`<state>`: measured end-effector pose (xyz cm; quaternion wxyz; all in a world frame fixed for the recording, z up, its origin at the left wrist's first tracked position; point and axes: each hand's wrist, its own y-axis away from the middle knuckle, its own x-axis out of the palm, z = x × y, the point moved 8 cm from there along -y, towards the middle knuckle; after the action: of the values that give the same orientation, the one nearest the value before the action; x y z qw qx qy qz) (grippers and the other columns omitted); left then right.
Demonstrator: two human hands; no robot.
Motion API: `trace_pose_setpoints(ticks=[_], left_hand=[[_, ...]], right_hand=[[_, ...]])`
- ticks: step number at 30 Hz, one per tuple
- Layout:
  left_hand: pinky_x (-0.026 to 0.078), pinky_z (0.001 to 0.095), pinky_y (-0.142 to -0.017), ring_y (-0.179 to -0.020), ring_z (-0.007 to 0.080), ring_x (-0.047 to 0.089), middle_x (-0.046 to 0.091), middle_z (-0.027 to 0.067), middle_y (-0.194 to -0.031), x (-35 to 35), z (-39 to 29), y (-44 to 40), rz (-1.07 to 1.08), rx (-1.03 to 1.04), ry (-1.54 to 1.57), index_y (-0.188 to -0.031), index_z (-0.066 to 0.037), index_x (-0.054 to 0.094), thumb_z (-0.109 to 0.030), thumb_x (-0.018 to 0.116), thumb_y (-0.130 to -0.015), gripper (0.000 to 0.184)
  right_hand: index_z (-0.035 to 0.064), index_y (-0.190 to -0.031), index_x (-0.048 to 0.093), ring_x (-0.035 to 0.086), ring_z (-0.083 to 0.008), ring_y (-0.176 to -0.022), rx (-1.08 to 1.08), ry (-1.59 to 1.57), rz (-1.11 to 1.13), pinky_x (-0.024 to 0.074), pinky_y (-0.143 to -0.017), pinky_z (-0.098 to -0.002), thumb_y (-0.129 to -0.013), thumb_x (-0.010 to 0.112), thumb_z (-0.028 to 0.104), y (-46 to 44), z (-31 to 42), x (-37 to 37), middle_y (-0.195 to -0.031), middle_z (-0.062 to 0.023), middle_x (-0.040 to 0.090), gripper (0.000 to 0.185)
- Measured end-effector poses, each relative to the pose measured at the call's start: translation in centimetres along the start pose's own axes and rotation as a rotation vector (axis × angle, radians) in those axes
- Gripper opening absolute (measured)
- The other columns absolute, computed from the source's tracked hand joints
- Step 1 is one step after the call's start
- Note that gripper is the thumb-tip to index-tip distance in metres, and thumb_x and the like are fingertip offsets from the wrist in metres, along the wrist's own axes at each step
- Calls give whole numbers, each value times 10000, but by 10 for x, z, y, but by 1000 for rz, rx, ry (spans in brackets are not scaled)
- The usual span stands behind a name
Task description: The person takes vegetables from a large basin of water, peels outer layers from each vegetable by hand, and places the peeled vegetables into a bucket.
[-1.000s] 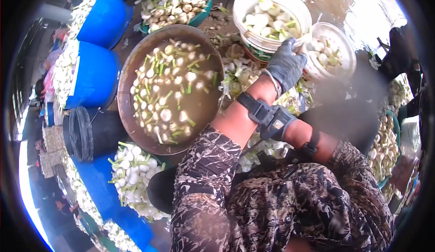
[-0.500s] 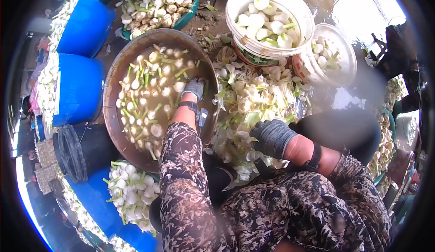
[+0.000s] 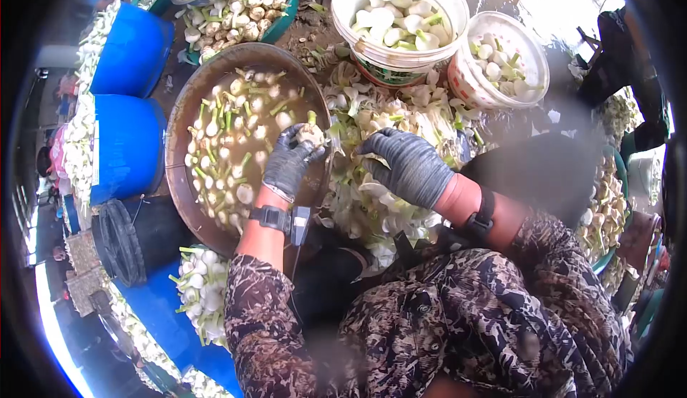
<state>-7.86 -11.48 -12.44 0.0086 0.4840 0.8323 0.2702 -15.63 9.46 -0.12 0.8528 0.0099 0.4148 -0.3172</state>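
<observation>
My left hand (image 3: 286, 163), in a grey glove, grips a whitish bulb (image 3: 310, 134) with a short green stem over the right rim of a round brown basin (image 3: 176, 176). Murky water fills the basin, with many trimmed bulbs (image 3: 245, 195) floating in it. To the right, my gloved right hand (image 3: 408, 165) is closed, its fingers curled above a heap of pale peelings (image 3: 386, 208). Whatever lies between those fingers is too small to name. Beyond the peelings stands a white bucket (image 3: 401, 56) holding peeled bulbs.
A smaller white bucket (image 3: 465, 83) with bulbs stands right of the larger one. Blue tubs (image 3: 129, 144) and a black bucket (image 3: 154, 233) line the left. A green basket (image 3: 290, 15) of bulbs sits behind the basin. A person's dark-clad leg (image 3: 630, 62) is at far right.
My left hand went from the white bucket down into the basin water, then came up with a bulb. My right hand has moved forward and left, nearer to it. The view has shifted slightly.
</observation>
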Motion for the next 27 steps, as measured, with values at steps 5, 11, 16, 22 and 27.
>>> trace_pose_setpoints(ticks=[5,11,16,22,27], left_hand=[[595,361,-853,-998,237,625,580,139,-1131,45,-17,58,-55,59,-41,-1277,-41,446,56,589,-890,424],[581,297,-796,-925,176,632,605,102,-1075,77,-16,97,-138,121,-319,-1201,-54,482,21,658,-865,386],[554,282,-803,-915,161,625,613,92,-1049,89,-19,116,-162,220,-434,-1185,-56,510,15,690,-840,395],[508,263,-877,-1020,140,568,582,57,-1119,107,-41,135,-82,358,-332,-1220,-50,495,-11,641,-868,383],[573,385,-882,-1032,213,588,557,97,-1151,97,-39,137,-1,283,-17,-1235,-52,469,-26,609,-885,378]], right_hand=[[85,-925,655,631,-370,-735,59,-173,-99,512,-662,-456,-867,639,237,-1,6,-14,-783,-155,645,163],[93,-897,635,635,-352,-742,33,-102,-84,508,-656,-457,-877,617,238,6,23,-23,-798,-140,649,147],[80,-859,587,621,-349,-714,-26,60,-55,497,-642,-457,-857,616,226,12,33,-22,-748,-148,615,149],[46,-862,614,635,-382,-726,221,-334,-179,512,-669,-452,-847,630,186,8,0,-28,-757,-183,644,143],[24,-953,631,648,-339,-775,409,-103,-181,519,-717,-389,-891,649,238,5,-70,-37,-835,-204,662,224]])
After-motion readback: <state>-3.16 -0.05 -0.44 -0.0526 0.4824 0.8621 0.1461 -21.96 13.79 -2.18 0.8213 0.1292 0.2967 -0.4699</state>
